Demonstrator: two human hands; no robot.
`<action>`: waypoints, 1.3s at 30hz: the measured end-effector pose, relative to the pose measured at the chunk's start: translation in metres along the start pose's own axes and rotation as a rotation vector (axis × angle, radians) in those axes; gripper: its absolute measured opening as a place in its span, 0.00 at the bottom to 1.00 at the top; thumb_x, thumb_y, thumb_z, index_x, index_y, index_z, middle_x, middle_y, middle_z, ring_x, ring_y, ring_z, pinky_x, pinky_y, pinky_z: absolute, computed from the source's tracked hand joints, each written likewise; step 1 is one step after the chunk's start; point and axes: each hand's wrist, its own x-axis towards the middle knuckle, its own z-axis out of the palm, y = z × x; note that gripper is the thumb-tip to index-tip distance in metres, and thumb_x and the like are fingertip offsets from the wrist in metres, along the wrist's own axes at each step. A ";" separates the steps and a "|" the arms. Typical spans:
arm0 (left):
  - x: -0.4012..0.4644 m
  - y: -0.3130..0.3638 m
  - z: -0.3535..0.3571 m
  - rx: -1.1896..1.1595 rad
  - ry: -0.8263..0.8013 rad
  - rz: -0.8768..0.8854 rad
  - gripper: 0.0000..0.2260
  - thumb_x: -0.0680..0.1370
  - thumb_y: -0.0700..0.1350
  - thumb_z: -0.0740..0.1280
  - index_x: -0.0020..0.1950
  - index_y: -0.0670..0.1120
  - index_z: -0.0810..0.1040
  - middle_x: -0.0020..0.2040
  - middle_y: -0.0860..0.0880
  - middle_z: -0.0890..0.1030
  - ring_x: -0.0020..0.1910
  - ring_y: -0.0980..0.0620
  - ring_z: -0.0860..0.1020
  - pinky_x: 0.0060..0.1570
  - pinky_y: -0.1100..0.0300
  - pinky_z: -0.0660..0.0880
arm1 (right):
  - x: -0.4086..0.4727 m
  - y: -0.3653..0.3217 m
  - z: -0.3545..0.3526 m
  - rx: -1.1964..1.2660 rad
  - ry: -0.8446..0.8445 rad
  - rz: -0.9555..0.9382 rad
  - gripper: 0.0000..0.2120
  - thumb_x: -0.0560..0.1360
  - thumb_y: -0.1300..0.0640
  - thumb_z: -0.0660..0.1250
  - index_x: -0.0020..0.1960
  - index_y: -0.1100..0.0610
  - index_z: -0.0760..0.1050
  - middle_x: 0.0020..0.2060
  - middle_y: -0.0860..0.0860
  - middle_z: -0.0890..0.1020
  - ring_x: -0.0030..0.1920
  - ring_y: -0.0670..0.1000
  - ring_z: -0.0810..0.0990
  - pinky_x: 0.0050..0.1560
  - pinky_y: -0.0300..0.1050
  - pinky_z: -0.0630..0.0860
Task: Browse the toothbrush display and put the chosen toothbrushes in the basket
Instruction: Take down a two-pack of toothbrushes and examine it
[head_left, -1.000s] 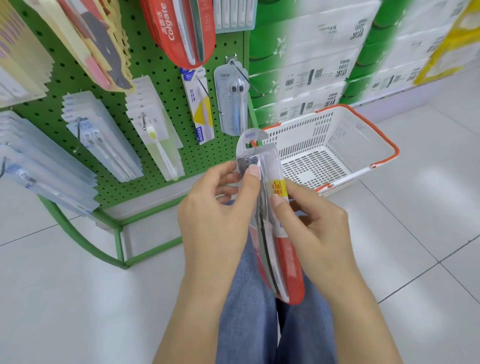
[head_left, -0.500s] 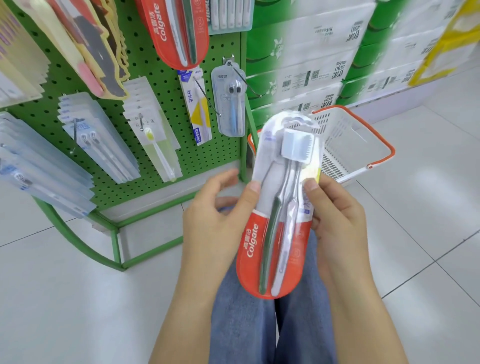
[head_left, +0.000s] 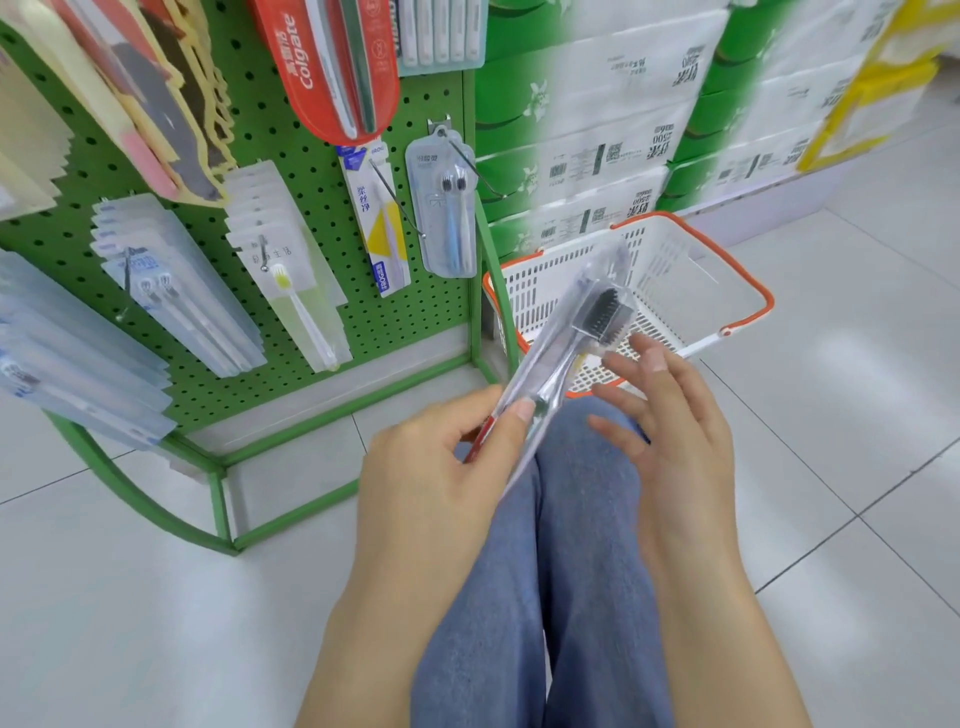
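L hand (head_left: 441, 467): thumb + fingers pinch lower end of toothbrush pack (head_left: 566, 332).
R hand (head_left: 670, 421): fingers spread, relaxed, holds nothing; just right of pack, not touching.
Pack: clear blister, tilted up-right from L hand, brush heads at top, over near rim of basket (head_left: 748, 291).
Basket: white w/ orange rim, on floor beyond both hands.
Pegboard display (head_left: 291, 150): green, up-left of L hand, more packs hanging.

Glossy white tiled floor (head_left: 857, 415) carries white slotted plastic basket with orange rim (head_left: 691, 270) just beyond the grip, green metal pegboard rack (head_left: 218, 499) left of it.
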 end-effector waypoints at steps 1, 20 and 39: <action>0.000 0.001 -0.002 0.049 0.006 0.022 0.09 0.76 0.58 0.63 0.55 0.62 0.78 0.34 0.51 0.79 0.34 0.53 0.75 0.38 0.54 0.74 | 0.000 -0.001 0.001 0.000 -0.008 0.003 0.11 0.79 0.51 0.63 0.59 0.53 0.77 0.53 0.51 0.84 0.47 0.46 0.82 0.41 0.37 0.78; 0.001 0.004 -0.005 0.194 -0.034 0.013 0.12 0.73 0.59 0.62 0.56 0.69 0.72 0.39 0.59 0.82 0.41 0.58 0.79 0.42 0.52 0.76 | 0.000 -0.002 -0.002 -0.192 0.016 -0.012 0.17 0.68 0.41 0.66 0.44 0.54 0.80 0.41 0.52 0.86 0.42 0.45 0.83 0.46 0.40 0.76; 0.011 0.000 -0.012 -0.741 0.079 -0.524 0.08 0.70 0.48 0.69 0.39 0.47 0.86 0.38 0.45 0.85 0.34 0.52 0.82 0.37 0.60 0.79 | -0.007 0.005 0.004 -0.155 -0.421 0.220 0.10 0.76 0.56 0.65 0.54 0.59 0.81 0.45 0.56 0.85 0.43 0.52 0.81 0.44 0.41 0.79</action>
